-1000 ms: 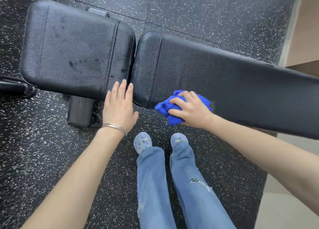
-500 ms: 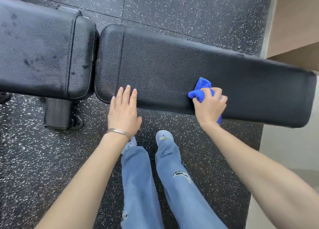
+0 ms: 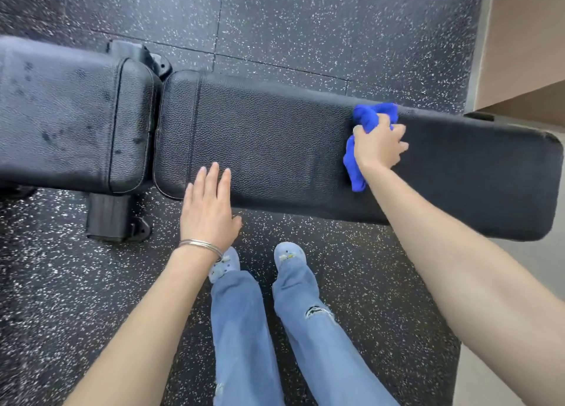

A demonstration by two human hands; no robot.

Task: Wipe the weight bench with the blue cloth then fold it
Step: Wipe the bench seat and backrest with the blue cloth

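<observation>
The right hand (image 3: 379, 147) is curled tight around the bunched-up blue cloth (image 3: 371, 115) and presses it on the long black pad of the weight bench (image 3: 275, 136), near the pad's right end. The left hand (image 3: 208, 210) lies flat on the near edge of the same pad, fingers straight, holding nothing, with a thin silver bracelet (image 3: 200, 246) on its wrist. The shorter seat pad (image 3: 70, 115) to the left has dark spots on it.
</observation>
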